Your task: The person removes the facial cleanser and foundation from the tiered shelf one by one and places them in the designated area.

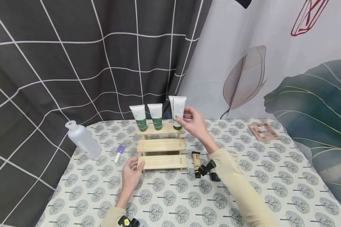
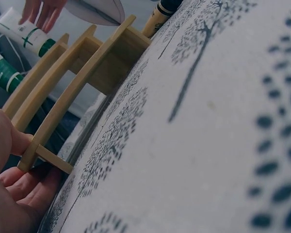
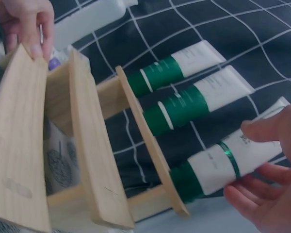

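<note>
A three-step wooden stand point(image 1: 162, 145) stands on the table. My left hand point(image 1: 131, 172) grips the left end of its lowest step, thumb on top and fingers behind and under it in the left wrist view. On the top step, a white tube with a dark green cap point(image 1: 178, 110) stands upright at the right end, cap down. Its side is between the thumb and fingers of my right hand point(image 1: 194, 122). Two green-and-white tubes, one at the left point(image 1: 139, 117) and one in the middle point(image 1: 156, 116), stand cap down beside it.
Left of the stand are a frosted white bottle point(image 1: 84, 141) and a small purple-and-white item point(image 1: 120, 152). To the right lies a beige tube with a black cap point(image 1: 196, 164), with another black-capped item point(image 1: 214, 175) partly under the right sleeve. A makeup palette point(image 1: 263, 131) lies far right.
</note>
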